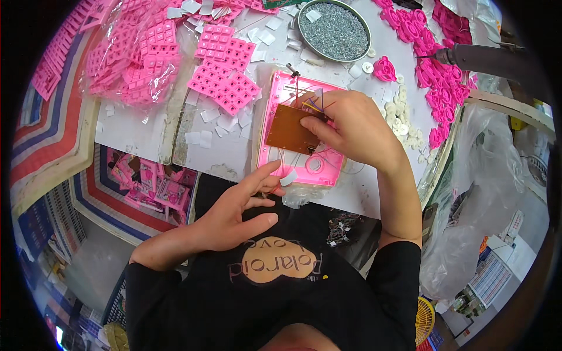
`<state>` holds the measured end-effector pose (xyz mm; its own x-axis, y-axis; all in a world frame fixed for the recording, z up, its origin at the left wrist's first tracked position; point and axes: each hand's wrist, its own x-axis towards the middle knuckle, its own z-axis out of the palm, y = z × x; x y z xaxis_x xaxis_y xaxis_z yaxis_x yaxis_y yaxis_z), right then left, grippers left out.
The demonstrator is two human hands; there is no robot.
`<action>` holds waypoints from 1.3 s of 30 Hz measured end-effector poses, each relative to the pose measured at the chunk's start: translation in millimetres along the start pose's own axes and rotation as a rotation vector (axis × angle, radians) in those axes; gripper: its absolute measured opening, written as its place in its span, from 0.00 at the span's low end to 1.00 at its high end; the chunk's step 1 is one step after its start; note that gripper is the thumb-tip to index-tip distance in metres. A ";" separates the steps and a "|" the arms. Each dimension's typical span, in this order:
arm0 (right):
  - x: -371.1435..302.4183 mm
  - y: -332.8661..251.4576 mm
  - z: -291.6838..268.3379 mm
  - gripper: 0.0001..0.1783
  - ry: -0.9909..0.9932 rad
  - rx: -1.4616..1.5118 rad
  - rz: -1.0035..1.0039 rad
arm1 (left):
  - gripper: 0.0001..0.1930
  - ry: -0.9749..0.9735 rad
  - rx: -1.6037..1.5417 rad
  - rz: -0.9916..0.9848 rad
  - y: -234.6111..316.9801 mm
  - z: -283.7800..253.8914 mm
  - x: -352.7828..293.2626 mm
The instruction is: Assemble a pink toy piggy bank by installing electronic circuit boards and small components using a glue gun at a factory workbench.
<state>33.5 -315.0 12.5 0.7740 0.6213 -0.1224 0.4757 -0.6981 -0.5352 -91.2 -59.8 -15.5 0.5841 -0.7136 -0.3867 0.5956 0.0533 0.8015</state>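
Note:
My right hand (360,126) grips a brown circuit board (290,130) by its right edge, thumb on its face and fingers behind. The board is tilted over an open pink plastic case (331,172). Thin coloured wires (314,106) run from the board near my right fingers. At the case's lower left edge, my left hand (243,205) has its fingers apart. A small white paper square (288,178) lies by the left fingertips; whether it touches them I cannot tell. A pink ring (315,165) shows in the case, which rests on a clear plastic-wrapped pad (262,105).
A round tin of small screws (333,32) stands behind the case. Pink keypads (225,79) and white paper squares lie left, beside a bag of pink keypads (140,64). Right are white discs (401,117), pink ring parts (436,76) and a dark tool (480,58) jutting in.

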 end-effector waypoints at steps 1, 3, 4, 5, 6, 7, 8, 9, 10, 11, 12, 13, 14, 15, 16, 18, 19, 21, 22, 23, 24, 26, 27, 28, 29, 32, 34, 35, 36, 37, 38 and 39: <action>0.5 -3.4 -1.2 0.10 -0.027 -0.014 0.030 | 0.43 -0.012 0.039 0.004 -1.4 -1.0 -1.3; 1.8 -6.6 0.1 0.09 -0.016 -0.022 0.069 | 0.42 0.020 0.116 0.013 4.8 0.4 -2.2; 2.7 -7.7 4.2 0.09 0.018 -0.014 0.077 | 0.41 0.035 0.154 0.017 10.0 1.4 -3.2; 3.2 -8.1 7.1 0.09 0.053 -0.004 0.087 | 0.39 0.044 0.364 0.028 18.7 0.1 -4.9; 4.9 -9.4 6.9 0.09 0.027 -0.037 0.089 | 0.38 0.052 0.573 0.039 29.6 -3.3 -8.0; 7.6 -10.3 4.7 0.09 0.001 -0.069 0.091 | 0.36 0.058 0.782 0.049 35.9 -6.0 -8.4; 9.6 -10.7 2.8 0.09 -0.024 -0.105 0.092 | 0.35 0.137 0.933 0.143 37.9 -7.3 -5.8; 10.3 -9.7 2.8 0.09 -0.030 -0.107 0.095 | 0.34 0.215 1.082 0.240 39.8 -8.3 -1.7; 10.5 -8.3 2.9 0.09 -0.036 -0.108 0.098 | 0.33 0.294 1.229 0.340 41.6 -9.2 4.2; 10.8 -8.2 2.6 0.09 -0.041 -0.107 0.097 | 0.33 0.311 1.262 0.449 43.8 -7.5 15.4; 10.6 -9.4 2.3 0.09 -0.029 -0.120 0.089 | 0.34 0.273 1.380 0.464 41.7 -8.5 22.8; 9.7 -10.7 2.3 0.09 -0.015 -0.133 0.082 | 0.35 0.231 1.498 0.478 37.6 -9.8 29.7; 8.0 -10.2 3.4 0.09 -0.001 -0.146 0.084 | 0.36 0.178 1.614 0.494 34.4 -11.4 34.4; 3.3 -9.9 4.0 0.10 0.105 -0.156 0.093 | 0.37 0.166 1.650 0.492 33.7 -11.9 35.6; -5.0 -10.5 3.9 0.11 0.211 -0.167 0.102 | 0.38 0.153 1.686 0.492 33.5 -12.7 36.3; -26.8 -13.6 1.4 0.16 0.323 -0.161 0.215 | 0.39 0.137 1.727 0.471 32.9 -12.6 35.5; -44.7 -13.5 -4.3 0.20 0.332 -0.149 0.319 | 0.39 0.136 1.735 0.458 33.6 -11.7 35.7; -77.8 -15.0 -18.8 0.26 0.363 -0.284 0.440 | 0.39 0.139 1.757 0.437 35.2 -8.6 34.5; -88.8 -15.7 -24.2 0.29 0.382 -0.431 0.454 | 0.39 0.145 1.768 0.427 34.7 -7.8 33.6; -96.6 -18.2 -27.1 0.32 0.422 -0.535 0.365 | 0.39 0.141 1.781 0.428 35.6 -6.2 34.9; -95.4 -21.7 -23.1 0.32 0.416 -0.398 0.253 | 0.39 0.137 1.782 0.429 36.6 -5.6 35.8; -80.3 -38.8 -2.6 0.34 0.405 -0.127 0.032 | 0.39 0.126 1.787 0.434 38.2 -5.8 37.5; -69.2 -45.6 12.4 0.36 0.295 -0.140 0.003 | 0.39 0.139 1.781 0.439 37.9 -5.0 36.3; -61.1 -50.4 26.6 0.37 0.188 -0.161 -0.015 | 0.38 0.143 1.774 0.458 38.6 -5.0 37.8; -59.0 -53.4 36.1 0.38 0.179 -0.190 0.010 | 0.38 0.154 1.767 0.479 41.1 -4.9 39.5; -56.1 -55.3 60.8 0.40 0.155 -0.242 0.049 | 0.33 0.086 1.630 0.472 55.7 -10.2 44.4; -56.1 -58.1 65.2 0.41 0.161 -0.274 0.084 | 0.25 -0.133 1.462 0.358 96.1 -22.2 59.3; -54.2 -57.8 62.2 0.41 0.144 -0.297 0.075 | 0.21 -0.234 1.377 0.309 113.5 -32.4 76.4; -52.3 -59.5 57.2 0.41 0.124 -0.320 0.055 | 0.15 -0.108 1.374 0.377 123.3 -43.3 98.9; -50.7 -61.5 54.4 0.41 0.103 -0.341 0.036 | 0.11 0.015 1.364 0.443 134.0 -53.8 126.4; -49.8 -61.8 54.0 0.40 0.099 -0.345 0.040 | 0.09 0.208 1.484 0.581 146.1 -55.2 159.1; -48.7 -64.1 53.0 0.40 0.095 -0.346 0.032 | 0.09 0.305 1.642 0.697 152.5 -63.8 190.6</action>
<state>-56.8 -281.6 8.4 0.8183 0.5728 -0.0475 0.5515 -0.8057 -0.2158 146.2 -143.2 4.0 0.6441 -0.7150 0.2718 -0.7584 -0.5505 0.3490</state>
